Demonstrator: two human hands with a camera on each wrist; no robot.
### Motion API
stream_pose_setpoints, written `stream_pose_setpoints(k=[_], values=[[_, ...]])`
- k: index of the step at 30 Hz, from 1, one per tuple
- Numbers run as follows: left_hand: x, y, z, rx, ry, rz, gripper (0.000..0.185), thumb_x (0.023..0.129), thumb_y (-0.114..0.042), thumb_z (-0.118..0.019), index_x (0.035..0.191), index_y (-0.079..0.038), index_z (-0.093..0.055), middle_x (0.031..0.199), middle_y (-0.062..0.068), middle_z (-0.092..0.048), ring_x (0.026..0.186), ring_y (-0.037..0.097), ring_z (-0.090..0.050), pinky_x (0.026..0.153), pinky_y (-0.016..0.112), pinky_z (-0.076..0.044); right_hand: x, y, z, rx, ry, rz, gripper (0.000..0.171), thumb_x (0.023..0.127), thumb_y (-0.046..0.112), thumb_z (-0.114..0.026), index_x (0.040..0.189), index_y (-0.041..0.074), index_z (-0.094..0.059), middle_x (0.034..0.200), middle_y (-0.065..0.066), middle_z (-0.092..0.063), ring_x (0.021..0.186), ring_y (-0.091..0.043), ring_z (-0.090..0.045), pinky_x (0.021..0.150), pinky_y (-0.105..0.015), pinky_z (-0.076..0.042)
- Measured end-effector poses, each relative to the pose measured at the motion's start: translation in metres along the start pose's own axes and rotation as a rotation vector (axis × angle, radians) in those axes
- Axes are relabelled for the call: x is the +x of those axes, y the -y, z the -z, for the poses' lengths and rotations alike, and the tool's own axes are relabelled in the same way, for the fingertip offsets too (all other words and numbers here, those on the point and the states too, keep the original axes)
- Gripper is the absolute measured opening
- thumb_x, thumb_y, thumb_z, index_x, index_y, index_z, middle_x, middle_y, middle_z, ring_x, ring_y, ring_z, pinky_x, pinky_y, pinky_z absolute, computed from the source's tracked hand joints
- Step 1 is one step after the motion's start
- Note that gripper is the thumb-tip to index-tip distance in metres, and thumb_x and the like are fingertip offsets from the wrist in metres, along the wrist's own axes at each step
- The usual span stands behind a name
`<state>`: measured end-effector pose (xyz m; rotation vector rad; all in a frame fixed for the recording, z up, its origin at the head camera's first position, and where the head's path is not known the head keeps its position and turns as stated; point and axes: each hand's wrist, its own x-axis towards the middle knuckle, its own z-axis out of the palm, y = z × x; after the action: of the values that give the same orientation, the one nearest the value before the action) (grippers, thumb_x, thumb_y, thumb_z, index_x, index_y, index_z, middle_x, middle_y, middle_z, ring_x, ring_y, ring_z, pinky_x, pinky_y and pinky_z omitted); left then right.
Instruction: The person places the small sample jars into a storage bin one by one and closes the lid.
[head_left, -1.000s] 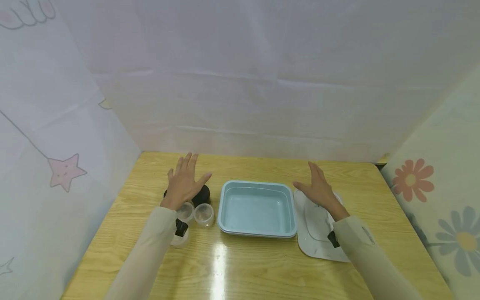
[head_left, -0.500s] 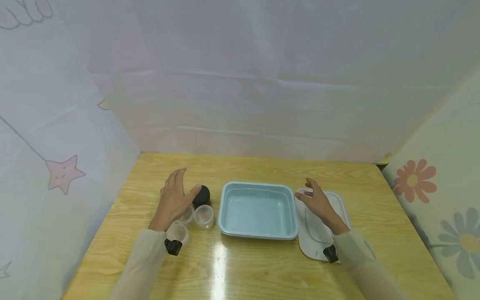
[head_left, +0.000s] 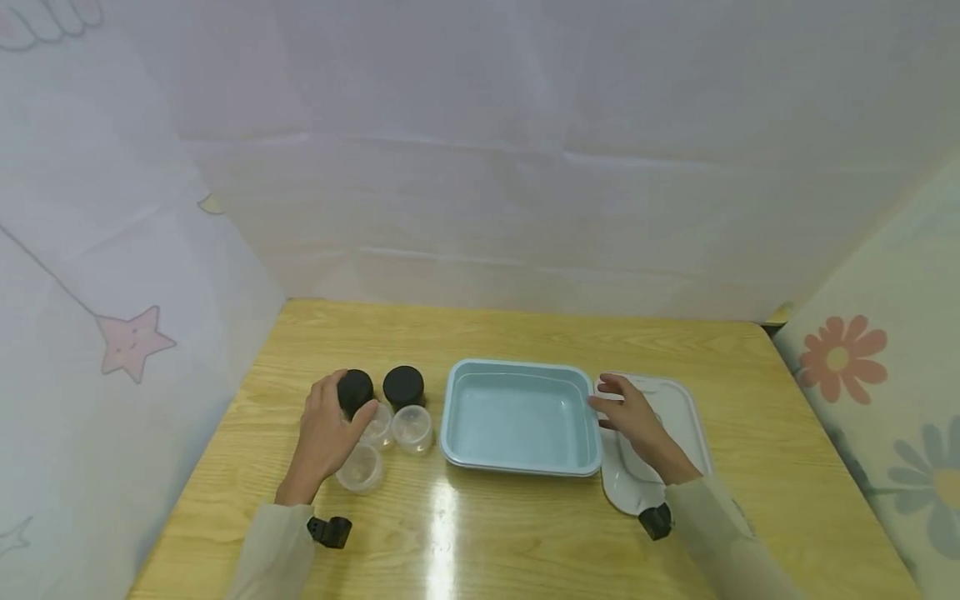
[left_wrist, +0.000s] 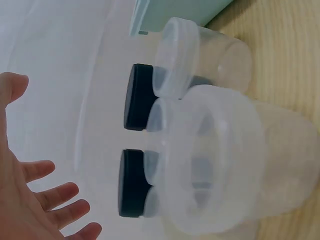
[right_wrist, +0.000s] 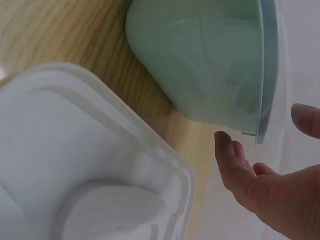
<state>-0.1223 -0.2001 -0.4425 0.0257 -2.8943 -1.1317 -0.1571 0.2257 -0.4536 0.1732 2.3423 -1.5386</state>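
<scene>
- Left hand [head_left: 327, 431]: over the left part of the table [head_left: 525, 533], fingers relaxed and spread, not clamped on anything. Fingertips are at the black-lid jar [head_left: 355, 392]; real contact I cannot tell. In the left wrist view the fingers [left_wrist: 47, 200] are straight and apart, nothing between them.
- Right hand [head_left: 630, 417]: just right of the blue tray [head_left: 517, 412], above the white lid [head_left: 686, 417]. Fingers loosely open, holding nothing. Thumb is close to the tray's right rim; in the right wrist view the fingers [right_wrist: 235, 165] hang near the rim but apart from it.
- Blue tray: approx. in the table's middle, a bit toward the front edge, upright, nothing inside.
- White lid: flat on the table, touching or just beside the tray's right side, toward the right edge.
- Jars: two w/ black lids, the second one [head_left: 403, 387] between the first jar and the tray. In front of them three clear cups [head_left: 412, 427], no lids, close together, between left hand and tray.
- One clear cup [head_left: 360, 469] sits nearest the front edge, just beside the left palm.
</scene>
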Motion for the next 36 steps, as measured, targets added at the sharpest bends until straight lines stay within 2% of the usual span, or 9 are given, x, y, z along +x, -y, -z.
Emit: stream_pose_setpoints(k=[5,10,15,20,24,28,32,36], values=[[-0.012,0.008,-0.003,-0.035,0.001,0.029,0.074,0.094,-0.042,-0.055,0.145,0.002,-0.025,0.144,0.03,-0.027,0.129,0.047,-0.03,0.1,0.064,-0.031,-0.001,-0.001,-0.007,0.0,-0.021,-0.031,0.064,0.098,0.019,-0.052,0.148,-0.003,-0.019,0.143,-0.027,-0.031,0.127,-0.042,-0.042,0.094,-0.045,-0.05],[-0.029,0.017,-0.011,-0.108,-0.042,0.04,0.074,0.091,-0.036,-0.062,0.144,0.002,-0.027,0.141,0.028,-0.03,0.128,0.044,-0.032,0.1,0.061,-0.034,-0.003,-0.001,-0.012,-0.005,-0.033,-0.05,0.062,0.097,0.019,-0.052,0.147,-0.003,-0.022,0.138,-0.026,-0.035,0.122,-0.039,-0.046,0.092,-0.043,-0.051],[-0.047,0.024,-0.023,-0.142,-0.116,0.053,0.073,0.085,-0.025,-0.069,0.14,0.004,-0.032,0.134,0.026,-0.034,0.118,0.041,-0.038,0.091,0.056,-0.04,-0.001,-0.001,-0.014,-0.027,-0.057,-0.068,0.06,0.097,0.018,-0.053,0.146,-0.003,-0.025,0.134,-0.026,-0.039,0.119,-0.038,-0.049,0.09,-0.041,-0.052],[-0.061,0.026,-0.038,-0.167,-0.251,0.056,0.067,0.08,-0.016,-0.074,0.134,0.004,-0.041,0.124,0.023,-0.04,0.105,0.031,-0.041,0.082,0.044,-0.04,0.001,-0.002,-0.015,-0.036,-0.071,-0.083,0.06,0.097,0.018,-0.054,0.146,-0.003,-0.026,0.133,-0.027,-0.039,0.117,-0.037,-0.05,0.09,-0.041,-0.052],[-0.07,0.026,-0.047,-0.186,-0.348,0.031,0.064,0.075,-0.009,-0.076,0.129,0.006,-0.045,0.117,0.022,-0.043,0.097,0.027,-0.041,0.079,0.037,-0.038,0.002,-0.003,-0.016,-0.026,-0.072,-0.089,0.059,0.097,0.018,-0.053,0.145,-0.003,-0.026,0.132,-0.026,-0.04,0.115,-0.035,-0.051,0.09,-0.041,-0.051],[-0.077,0.028,-0.058,-0.207,-0.411,0.028,0.063,0.07,-0.005,-0.078,0.124,0.007,-0.047,0.109,0.02,-0.045,0.094,0.021,-0.042,0.079,0.027,-0.039,0.003,-0.005,-0.015,-0.007,-0.074,-0.097,0.055,0.097,0.014,-0.051,0.144,-0.004,-0.028,0.13,-0.025,-0.042,0.113,-0.032,-0.051,0.089,-0.039,-0.052],[-0.081,0.03,-0.067,-0.226,-0.437,0.053,0.065,0.066,-0.002,-0.081,0.121,0.008,-0.048,0.106,0.017,-0.046,0.093,0.014,-0.04,0.08,0.014,-0.039,0.004,-0.005,-0.014,0.012,-0.078,-0.091,0.051,0.096,0.007,-0.047,0.142,-0.007,-0.031,0.128,-0.025,-0.045,0.11,-0.029,-0.053,0.087,-0.037,-0.052],[-0.082,0.033,-0.071,-0.241,-0.436,0.074,0.068,0.065,-0.002,-0.081,0.123,0.008,-0.047,0.107,0.018,-0.045,0.095,0.015,-0.042,0.08,0.01,-0.038,0.004,-0.006,-0.015,0.026,-0.083,-0.073,0.049,0.094,0.004,-0.047,0.14,-0.009,-0.033,0.124,-0.026,-0.046,0.105,-0.026,-0.054,0.084,-0.035,-0.053]])
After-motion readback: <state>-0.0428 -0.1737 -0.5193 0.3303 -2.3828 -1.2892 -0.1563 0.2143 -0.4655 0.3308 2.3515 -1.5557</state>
